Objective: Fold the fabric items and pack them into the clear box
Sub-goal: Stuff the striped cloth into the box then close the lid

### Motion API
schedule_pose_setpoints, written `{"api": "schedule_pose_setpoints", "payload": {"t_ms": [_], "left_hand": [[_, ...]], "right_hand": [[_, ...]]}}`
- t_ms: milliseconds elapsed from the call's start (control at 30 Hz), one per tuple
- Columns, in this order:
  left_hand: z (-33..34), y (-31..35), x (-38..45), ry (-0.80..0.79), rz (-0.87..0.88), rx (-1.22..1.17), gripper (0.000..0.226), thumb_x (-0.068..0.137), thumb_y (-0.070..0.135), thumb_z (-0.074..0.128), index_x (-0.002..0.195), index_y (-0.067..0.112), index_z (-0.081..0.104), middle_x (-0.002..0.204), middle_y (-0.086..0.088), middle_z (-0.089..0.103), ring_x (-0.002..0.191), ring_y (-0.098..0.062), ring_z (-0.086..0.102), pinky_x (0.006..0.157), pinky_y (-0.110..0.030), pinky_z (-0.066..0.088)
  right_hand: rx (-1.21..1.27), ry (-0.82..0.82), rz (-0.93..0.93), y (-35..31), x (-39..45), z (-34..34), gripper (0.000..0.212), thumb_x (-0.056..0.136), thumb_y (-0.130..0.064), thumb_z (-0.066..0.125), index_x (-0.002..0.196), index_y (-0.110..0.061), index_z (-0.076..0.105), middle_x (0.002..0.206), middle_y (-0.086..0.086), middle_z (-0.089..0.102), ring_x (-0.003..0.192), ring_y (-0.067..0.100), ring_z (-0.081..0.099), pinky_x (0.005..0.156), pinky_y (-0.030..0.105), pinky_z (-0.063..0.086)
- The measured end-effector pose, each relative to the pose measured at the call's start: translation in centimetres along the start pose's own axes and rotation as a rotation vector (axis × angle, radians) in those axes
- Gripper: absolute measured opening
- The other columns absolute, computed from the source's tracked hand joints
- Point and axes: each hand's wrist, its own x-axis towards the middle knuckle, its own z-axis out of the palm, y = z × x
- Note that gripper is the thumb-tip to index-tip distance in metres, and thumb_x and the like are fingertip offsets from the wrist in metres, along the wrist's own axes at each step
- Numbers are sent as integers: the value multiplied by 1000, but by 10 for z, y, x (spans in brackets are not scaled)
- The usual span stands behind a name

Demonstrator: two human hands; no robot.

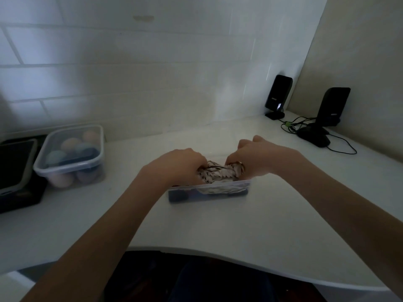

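Observation:
A clear box [209, 194] stands on the white table in the middle of the view. A patterned white-and-dark fabric item [218, 173] bulges out of its top, and darker fabric shows through the box's front wall. My left hand [178, 163] grips the left end of the patterned fabric. My right hand [257, 158] grips the right end, with a ring on one finger. Both hands sit over the box opening and hide most of the inside.
A lidded clear container [72, 153] with several pastel rolled items stands at the left, beside a dark tray [15, 171]. Two black speakers [278, 95] [332, 107], a mouse [314, 137] and cables lie at the back right. The table's curved front edge [218, 258] is near me.

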Motion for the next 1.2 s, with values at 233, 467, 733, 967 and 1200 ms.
{"api": "schedule_pose_setpoints", "payload": {"t_ms": [233, 467, 733, 967, 1200], "left_hand": [[2, 0, 9, 11, 23, 174, 46, 82, 52, 55, 118, 23, 55, 116, -3, 62, 104, -24, 57, 87, -34, 38], [2, 3, 12, 25, 14, 199, 48, 81, 53, 59, 115, 20, 56, 112, -5, 63, 99, -25, 58, 82, -32, 39], [3, 5, 10, 26, -50, 146, 40, 85, 39, 58, 120, 20, 53, 116, -7, 62, 104, -27, 58, 78, -31, 37], [8, 1, 8, 42, -61, 55, 45, 84, 36, 61, 124, 20, 49, 119, -9, 60, 107, -28, 56, 78, -31, 39], [5, 2, 12, -10, -64, 86, 48, 83, 39, 63, 123, 17, 47, 115, -11, 60, 101, -29, 57, 79, -33, 41]], "right_hand": [[26, 135, -103, 5, -7, -8, 51, 74, -46, 67, 121, -39, 49, 115, -5, 56, 103, 14, 39, 92, 33, 27], [-137, 249, -176, -2, -13, -6, 35, 81, -43, 60, 115, -40, 57, 111, -17, 62, 107, 14, 43, 85, 33, 25], [-152, 61, -26, -9, -9, -8, 36, 87, -42, 51, 121, -33, 51, 101, 0, 62, 97, 19, 47, 86, 36, 24], [82, -174, 34, -7, 0, -8, 42, 86, -26, 54, 126, -18, 40, 114, 9, 64, 90, 26, 62, 69, 32, 47], [120, -241, -17, -5, 1, -12, 46, 86, -24, 53, 131, -28, 48, 114, -4, 64, 78, 18, 64, 59, 23, 47]]}}
